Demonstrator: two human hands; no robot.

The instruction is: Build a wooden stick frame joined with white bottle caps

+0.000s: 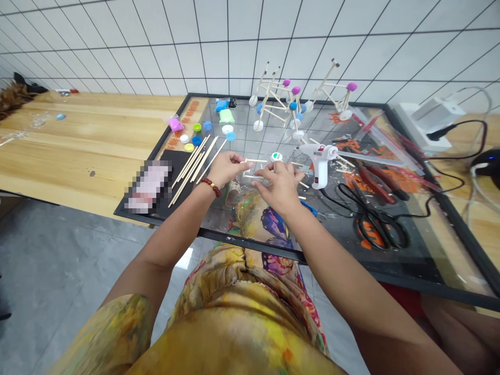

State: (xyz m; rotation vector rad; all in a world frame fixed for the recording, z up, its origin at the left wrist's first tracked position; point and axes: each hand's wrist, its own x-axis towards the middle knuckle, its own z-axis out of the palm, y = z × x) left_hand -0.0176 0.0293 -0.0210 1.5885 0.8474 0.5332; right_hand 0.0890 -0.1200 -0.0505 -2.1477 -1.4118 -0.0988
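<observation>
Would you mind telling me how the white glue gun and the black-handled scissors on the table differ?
The glue gun is white and bulky, while the scissors are slimmer, with black looped handles. The glue gun lies nearer the right hand; the scissors lie nearer the table's front edge. Both rest on the glass-topped table.

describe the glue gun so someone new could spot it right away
On the black-framed glass tabletop, look beyond the right hand. The white hot glue gun lies there, handle toward the person, black cord trailing. It is the only pistol-shaped tool, beside the red-handled pliers and black scissors.
</observation>
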